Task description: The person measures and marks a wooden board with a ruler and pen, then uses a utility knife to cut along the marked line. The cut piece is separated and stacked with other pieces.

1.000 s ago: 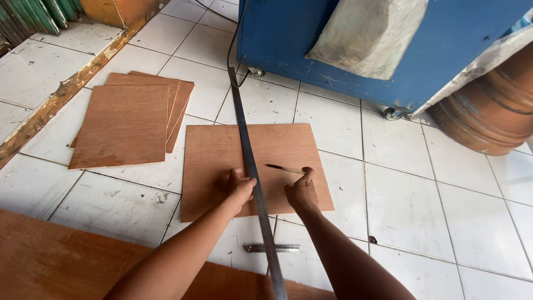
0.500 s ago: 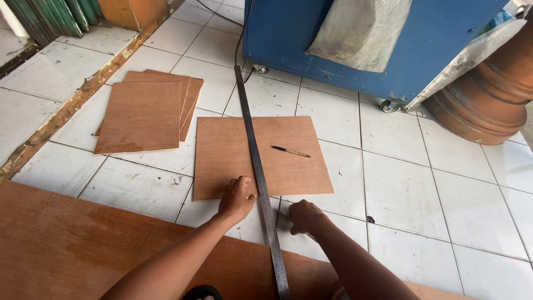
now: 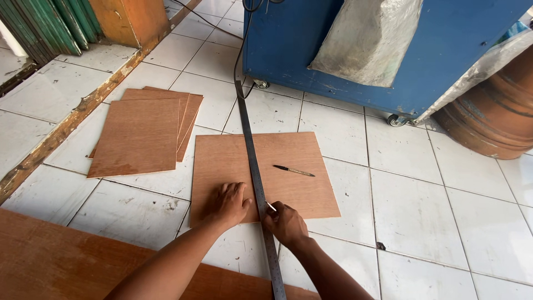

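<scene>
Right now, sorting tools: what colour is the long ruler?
Grey metal ruler, seen in the head view.

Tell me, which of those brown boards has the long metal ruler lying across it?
The single plywood sheet under both hands, with a pen on it. The stacked boards to its left lie untouched.

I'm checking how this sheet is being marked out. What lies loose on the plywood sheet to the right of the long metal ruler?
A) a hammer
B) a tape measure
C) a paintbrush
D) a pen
D: a slim dark pen lies flat on the plywood sheet, right of the metal ruler and apart from both hands, the left hand and the right hand.
</scene>
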